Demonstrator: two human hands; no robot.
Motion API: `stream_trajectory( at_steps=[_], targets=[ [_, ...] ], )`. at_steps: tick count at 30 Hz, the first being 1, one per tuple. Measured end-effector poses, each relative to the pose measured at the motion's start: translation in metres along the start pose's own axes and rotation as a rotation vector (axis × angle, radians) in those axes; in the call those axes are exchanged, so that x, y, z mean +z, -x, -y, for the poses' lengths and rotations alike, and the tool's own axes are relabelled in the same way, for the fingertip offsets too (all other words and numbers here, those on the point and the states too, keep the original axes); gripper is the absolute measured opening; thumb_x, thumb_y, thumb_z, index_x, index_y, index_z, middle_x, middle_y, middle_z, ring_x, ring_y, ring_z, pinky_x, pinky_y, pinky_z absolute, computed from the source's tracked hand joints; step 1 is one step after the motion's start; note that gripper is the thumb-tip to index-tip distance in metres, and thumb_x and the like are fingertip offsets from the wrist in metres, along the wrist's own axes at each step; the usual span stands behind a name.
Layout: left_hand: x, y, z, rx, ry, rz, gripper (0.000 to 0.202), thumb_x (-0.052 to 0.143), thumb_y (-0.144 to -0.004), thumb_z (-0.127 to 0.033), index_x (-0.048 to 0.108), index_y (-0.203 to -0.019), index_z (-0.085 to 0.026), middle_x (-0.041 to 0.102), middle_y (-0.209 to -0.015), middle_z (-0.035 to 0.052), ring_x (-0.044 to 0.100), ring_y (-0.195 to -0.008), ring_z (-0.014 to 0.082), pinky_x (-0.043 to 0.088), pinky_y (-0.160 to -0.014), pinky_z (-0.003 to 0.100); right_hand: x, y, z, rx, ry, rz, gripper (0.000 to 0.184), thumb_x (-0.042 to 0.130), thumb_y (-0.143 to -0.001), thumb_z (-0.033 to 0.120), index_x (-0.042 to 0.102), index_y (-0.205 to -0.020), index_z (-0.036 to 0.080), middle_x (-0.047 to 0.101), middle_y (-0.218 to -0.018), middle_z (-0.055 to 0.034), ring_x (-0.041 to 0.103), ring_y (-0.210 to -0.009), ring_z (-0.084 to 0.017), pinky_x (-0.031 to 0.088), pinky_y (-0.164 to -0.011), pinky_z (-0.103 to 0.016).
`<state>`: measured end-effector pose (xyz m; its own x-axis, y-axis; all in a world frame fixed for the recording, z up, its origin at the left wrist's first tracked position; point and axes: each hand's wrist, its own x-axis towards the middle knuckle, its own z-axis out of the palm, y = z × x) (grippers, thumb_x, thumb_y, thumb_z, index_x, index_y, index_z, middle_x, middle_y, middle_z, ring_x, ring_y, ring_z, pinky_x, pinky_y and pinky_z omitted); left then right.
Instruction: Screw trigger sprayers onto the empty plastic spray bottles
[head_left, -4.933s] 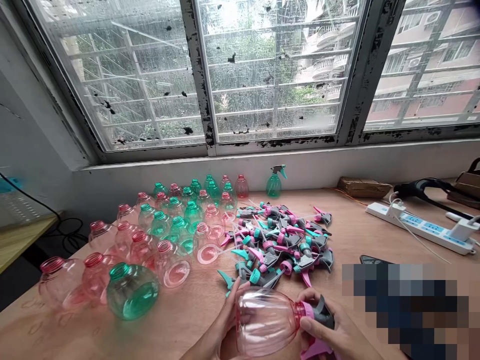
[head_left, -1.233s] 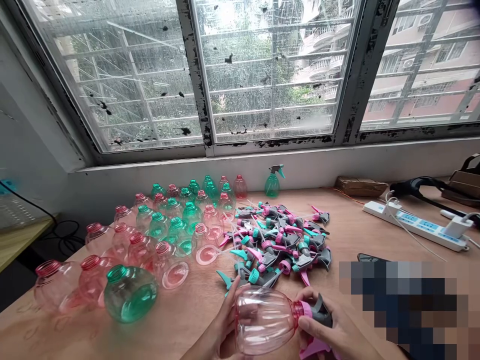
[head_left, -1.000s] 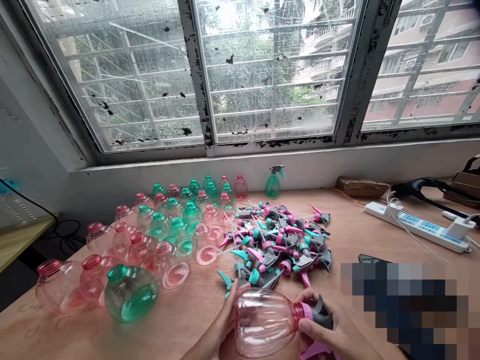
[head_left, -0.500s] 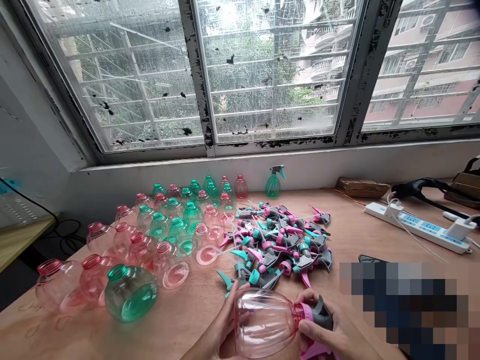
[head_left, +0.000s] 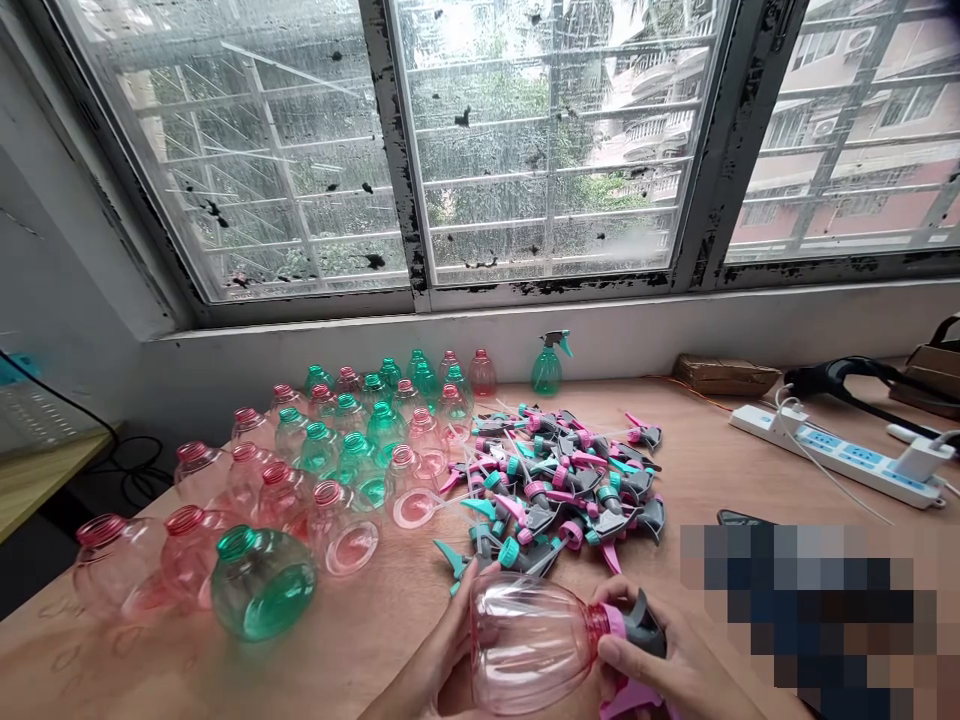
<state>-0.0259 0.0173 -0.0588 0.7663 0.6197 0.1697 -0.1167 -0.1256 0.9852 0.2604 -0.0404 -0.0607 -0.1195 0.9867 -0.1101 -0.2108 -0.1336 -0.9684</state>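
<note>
A clear pink bottle [head_left: 529, 643] lies on its side at the bottom centre, held between both hands. My left hand [head_left: 442, 655] cups its round base with fingers wrapped around it. My right hand [head_left: 660, 665] grips the grey and pink spray head [head_left: 637, 625] seated on the bottle's neck. Just behind the hands lies a heap of loose spray heads [head_left: 559, 485], grey with pink or teal collars and triggers.
Several empty pink and green bottles [head_left: 330, 455] crowd the wooden table's [head_left: 697, 470] left half. A finished green spray bottle [head_left: 549, 365] stands by the wall. A white power strip [head_left: 840, 450] with cables lies at the right. A blurred patch covers the lower right.
Almost nothing differs: both hands keep their hold on the pink bottle and its spray head, with only slight shifts of the fingers and of the view.
</note>
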Motion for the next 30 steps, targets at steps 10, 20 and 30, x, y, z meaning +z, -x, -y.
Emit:
stream_trajectory(
  at_steps=[10,20,30],
  targets=[
    [-0.003,-0.003,0.004,-0.031,-0.024,-0.004,0.109,0.074,-0.078,-0.059,-0.001,-0.156,-0.045,0.016,-0.168,0.0059,0.039,-0.143,0.0403,0.033,-0.115,0.052,-0.001,0.001,0.000,0.009,0.001,0.009,0.050,0.081,-0.076,0.053,0.055,-0.102,0.019,0.072,-0.061,0.0024,0.064,-0.046,-0.011,0.048,-0.040,-0.018],
    [-0.003,-0.006,0.002,-0.105,-0.006,-0.005,0.116,0.075,-0.074,-0.063,-0.004,-0.156,-0.041,0.014,-0.170,0.0044,0.028,-0.149,0.0422,0.028,-0.118,0.054,-0.002,-0.002,-0.003,0.000,0.013,0.029,0.049,0.080,-0.077,0.052,0.054,-0.102,0.019,0.073,-0.060,0.0011,0.062,-0.046,-0.011,0.045,-0.040,-0.018],
    [-0.006,-0.001,0.000,-0.080,-0.014,0.029,0.128,0.081,-0.067,-0.063,-0.005,-0.157,-0.035,0.008,-0.170,0.0085,0.014,-0.153,0.0416,0.025,-0.119,0.053,-0.001,-0.002,-0.001,0.002,-0.007,0.031,0.050,0.082,-0.077,0.051,0.053,-0.103,0.019,0.074,-0.061,0.0015,0.063,-0.047,-0.010,0.045,-0.041,-0.015]
  ],
)
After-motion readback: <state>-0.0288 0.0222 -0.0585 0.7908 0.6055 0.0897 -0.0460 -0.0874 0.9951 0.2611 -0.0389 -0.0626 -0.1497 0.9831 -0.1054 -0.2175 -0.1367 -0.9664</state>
